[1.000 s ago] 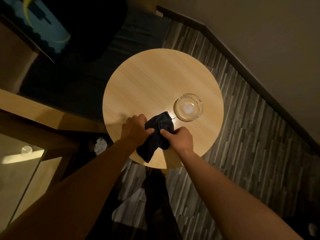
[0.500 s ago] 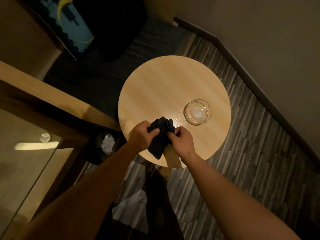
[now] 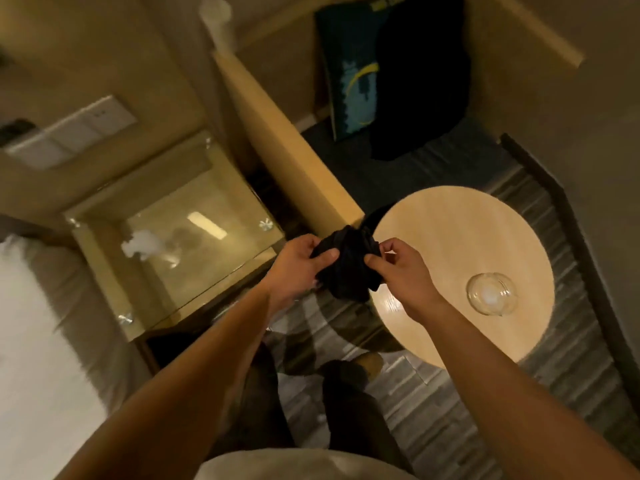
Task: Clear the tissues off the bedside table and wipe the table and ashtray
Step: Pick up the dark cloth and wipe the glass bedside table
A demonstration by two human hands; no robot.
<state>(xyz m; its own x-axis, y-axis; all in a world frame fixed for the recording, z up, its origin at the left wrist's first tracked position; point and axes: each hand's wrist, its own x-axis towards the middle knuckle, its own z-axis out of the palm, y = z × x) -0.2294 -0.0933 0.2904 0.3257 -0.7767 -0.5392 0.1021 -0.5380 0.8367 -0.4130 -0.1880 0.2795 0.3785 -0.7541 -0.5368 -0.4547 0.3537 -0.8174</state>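
Note:
A dark cloth [image 3: 348, 265] is bunched between both my hands, in the air just off the left edge of the round wooden table [image 3: 460, 244]. My left hand [image 3: 298, 261] pinches its left side and my right hand [image 3: 401, 271] pinches its right side. A clear glass ashtray [image 3: 491, 293] stands on the round table near its right front edge. To the left stands a glass-topped bedside table [image 3: 180, 237] with a white crumpled tissue [image 3: 142, 243] lying on it.
A bed with white sheets [image 3: 31, 341] fills the lower left. A wooden ledge [image 3: 287, 147] runs between the two tables. A switch panel [image 3: 69, 131] is on the wall at the left. My legs and a shoe [image 3: 369, 363] stand on striped flooring.
The view has swung left, bringing the glass-topped table, tissue and bed into sight. Both hands have lifted the cloth off the round table and moved it left past its edge.

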